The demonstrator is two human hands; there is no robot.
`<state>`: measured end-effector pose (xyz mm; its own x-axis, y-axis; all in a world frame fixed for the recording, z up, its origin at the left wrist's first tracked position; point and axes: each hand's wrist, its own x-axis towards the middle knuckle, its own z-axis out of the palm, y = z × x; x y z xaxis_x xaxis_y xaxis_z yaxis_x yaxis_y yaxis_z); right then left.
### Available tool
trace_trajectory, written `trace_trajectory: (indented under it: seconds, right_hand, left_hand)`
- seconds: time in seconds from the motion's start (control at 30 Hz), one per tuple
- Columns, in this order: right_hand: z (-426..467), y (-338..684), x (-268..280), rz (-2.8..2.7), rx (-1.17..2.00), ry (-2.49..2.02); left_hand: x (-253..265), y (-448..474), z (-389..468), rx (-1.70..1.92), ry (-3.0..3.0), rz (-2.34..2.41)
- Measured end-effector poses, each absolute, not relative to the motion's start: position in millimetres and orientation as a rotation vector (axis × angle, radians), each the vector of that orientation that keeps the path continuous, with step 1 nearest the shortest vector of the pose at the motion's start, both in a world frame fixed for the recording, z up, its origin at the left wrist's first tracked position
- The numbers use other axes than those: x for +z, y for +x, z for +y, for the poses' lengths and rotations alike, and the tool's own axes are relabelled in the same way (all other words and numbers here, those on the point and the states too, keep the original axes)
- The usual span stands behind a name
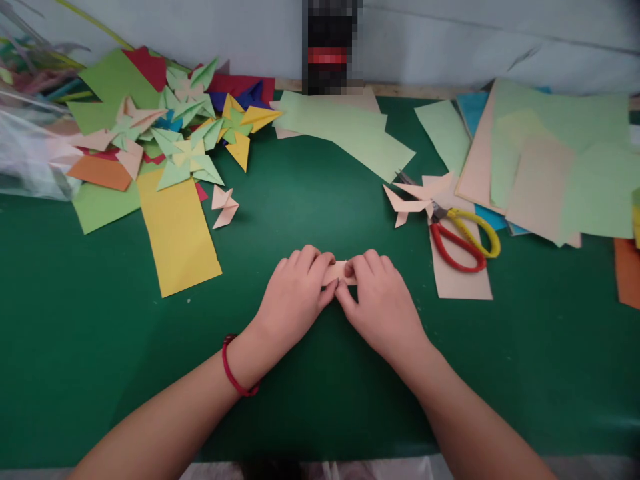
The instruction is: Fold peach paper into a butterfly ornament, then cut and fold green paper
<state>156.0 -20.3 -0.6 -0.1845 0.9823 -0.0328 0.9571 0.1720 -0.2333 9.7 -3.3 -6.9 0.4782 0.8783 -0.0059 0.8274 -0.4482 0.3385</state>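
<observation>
Centrally, between both hands and just above the green surface (310, 207) or resting on it, a small pale pink paper strip (336, 272) is pinched at its ends. The left hand (295, 293) grips one end and the right hand (383, 297) the other, fingers curled over the far edge, thumbs at the near one. Its folds are largely hidden, so I can't tell how it is creased. A red bracelet (227, 363) circles the left wrist. To the right, scissors (454, 213) with red and yellow handles lie on a pale pink sheet (463, 285). To the left are a small folded pink piece (227, 208), a yellow sheet (177, 240) and heaped paper stars (187, 159).
</observation>
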Motion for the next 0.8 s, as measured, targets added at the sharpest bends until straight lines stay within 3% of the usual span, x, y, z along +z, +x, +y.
trace_trajectory:
  seconds: [0.8]
  right_hand:
    - [-20.6, 158.0, -0.5, -2.341, 0.283, -1.924]
  left_hand:
    - [-2.7, 5.6, -10.3, 0.151, 2.535, 1.418]
